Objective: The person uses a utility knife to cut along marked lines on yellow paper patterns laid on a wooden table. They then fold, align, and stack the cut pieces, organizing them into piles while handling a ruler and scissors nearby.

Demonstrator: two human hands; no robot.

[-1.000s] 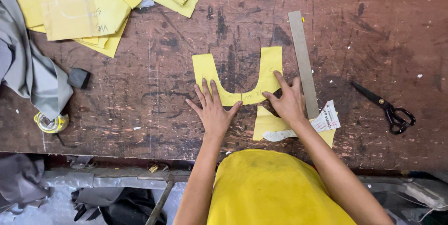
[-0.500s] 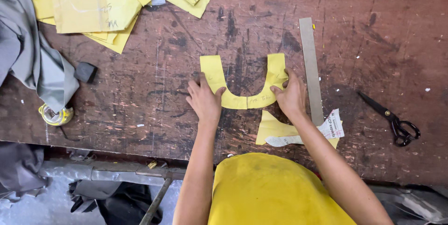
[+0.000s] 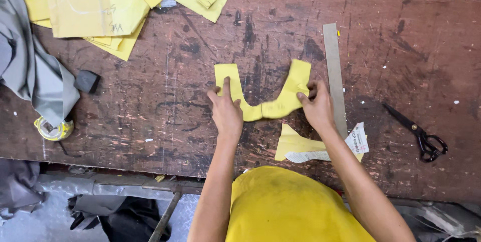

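A yellow U-shaped paper pattern piece [image 3: 273,102] lies on the worn brown worktable [image 3: 150,111]. My left hand [image 3: 226,110] presses flat on its left arm, index finger pointing up along it. My right hand [image 3: 316,105] pinches the right arm of the piece, which is lifted and creased near its middle. A long grey metal ruler [image 3: 334,76] lies just right of my right hand.
Another yellow cut piece with a printed paper scrap [image 3: 320,145] lies near the front edge. Black scissors [image 3: 420,133] rest at the right. Stacked yellow pattern sheets [image 3: 95,6] fill the back left, grey fabric [image 3: 30,71] hangs at the left, with a tape roll [image 3: 52,128] and a dark block [image 3: 87,81].
The pattern piece lay flat under both palms; now my right hand has gripped its right arm and lifted it, creasing the piece. My left hand still pins the left arm.
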